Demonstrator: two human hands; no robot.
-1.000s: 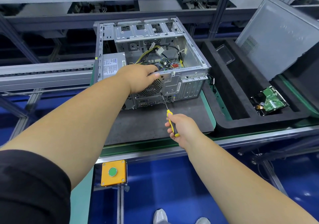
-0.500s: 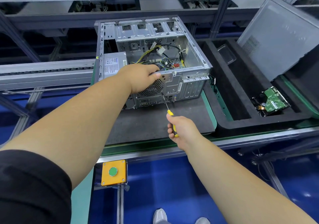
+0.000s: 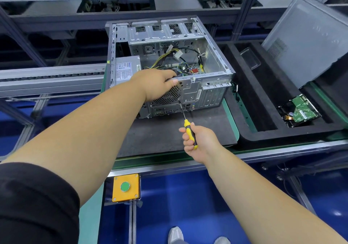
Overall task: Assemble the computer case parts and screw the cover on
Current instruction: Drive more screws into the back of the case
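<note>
An open grey computer case (image 3: 212, 59) lies on its side on a dark mat (image 3: 163, 136), its rear panel facing me and cables and a green board showing inside. My left hand (image 3: 156, 83) grips the top edge of the rear panel above the round fan grille. My right hand (image 3: 197, 142) holds a yellow-and-black screwdriver (image 3: 188, 129); its tip touches the rear panel just below the grille. The grey side cover (image 3: 305, 42) leans upright at the far right, apart from the case.
A black foam tray (image 3: 250, 110) to the right holds a hard drive (image 3: 299, 112) with its green board up and a clear plastic box (image 3: 248, 58). A yellow box with a green button (image 3: 125, 187) hangs below the bench edge. A conveyor rail runs left.
My right hand has shifted its grip slightly on the screwdriver handle, with the tip staying at the same spot on the rear panel. My left hand has not moved.
</note>
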